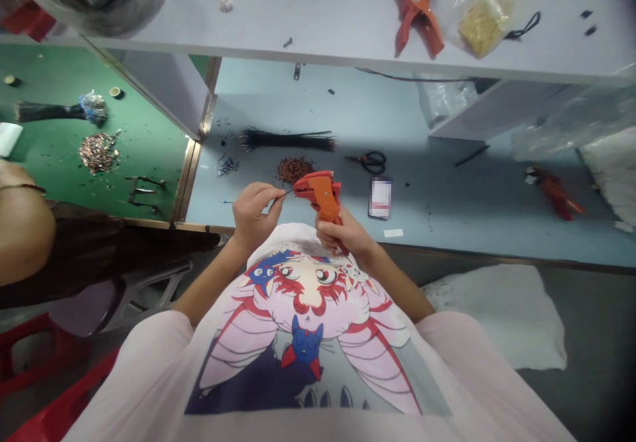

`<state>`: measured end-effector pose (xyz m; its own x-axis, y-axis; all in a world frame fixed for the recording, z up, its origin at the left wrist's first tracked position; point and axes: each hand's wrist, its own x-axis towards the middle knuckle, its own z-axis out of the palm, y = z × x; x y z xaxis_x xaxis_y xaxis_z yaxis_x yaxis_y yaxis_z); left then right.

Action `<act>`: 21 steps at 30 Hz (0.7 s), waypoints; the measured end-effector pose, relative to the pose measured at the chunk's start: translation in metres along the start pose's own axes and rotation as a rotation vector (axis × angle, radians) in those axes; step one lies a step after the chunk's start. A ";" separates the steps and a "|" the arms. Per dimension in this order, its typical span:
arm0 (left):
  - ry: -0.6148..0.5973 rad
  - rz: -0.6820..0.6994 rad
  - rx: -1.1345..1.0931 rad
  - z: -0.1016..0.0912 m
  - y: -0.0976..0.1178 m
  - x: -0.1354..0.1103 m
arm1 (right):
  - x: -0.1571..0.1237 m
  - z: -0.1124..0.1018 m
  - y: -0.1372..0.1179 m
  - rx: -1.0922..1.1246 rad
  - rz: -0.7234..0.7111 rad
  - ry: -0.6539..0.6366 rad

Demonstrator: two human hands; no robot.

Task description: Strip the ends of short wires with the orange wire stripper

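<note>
My right hand (342,230) is wrapped round the handles of an orange and red wire stripper (322,193), whose jaws point left. Between thumb and fingertips, my left hand (256,213) pinches a thin black wire (288,192) whose end reaches the stripper's jaws. A blue-tipped wire end (226,201) sticks out on the other side of that hand; I cannot tell if it is the same wire. Just behind the stripper lies a pile of small copper-coloured bits (294,169). Beyond it rests a bundle of black wires (288,140).
Black-handled scissors (373,162) and a phone (380,198) lie right of the stripper. Another red tool (556,193) is farther right. The raised shelf (322,18) holds a second orange stripper (418,18) and a plastic bag (484,21). Another person's arm (22,223) is at left.
</note>
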<state>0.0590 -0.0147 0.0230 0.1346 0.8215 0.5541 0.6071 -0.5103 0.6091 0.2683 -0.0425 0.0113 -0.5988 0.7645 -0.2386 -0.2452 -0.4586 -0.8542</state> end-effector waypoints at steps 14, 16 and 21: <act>0.095 -0.048 0.021 -0.004 0.008 -0.004 | 0.003 -0.008 -0.008 -0.089 -0.292 0.332; 0.087 0.001 0.044 -0.002 0.011 -0.005 | 0.005 0.000 -0.012 -0.177 -0.368 0.368; 0.065 0.144 0.088 -0.002 0.017 -0.005 | 0.007 0.018 -0.020 -0.272 -0.475 0.434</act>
<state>0.0669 -0.0280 0.0313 0.1758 0.7216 0.6696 0.6517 -0.5951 0.4702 0.2551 -0.0359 0.0352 -0.1014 0.9921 0.0743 -0.1716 0.0561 -0.9836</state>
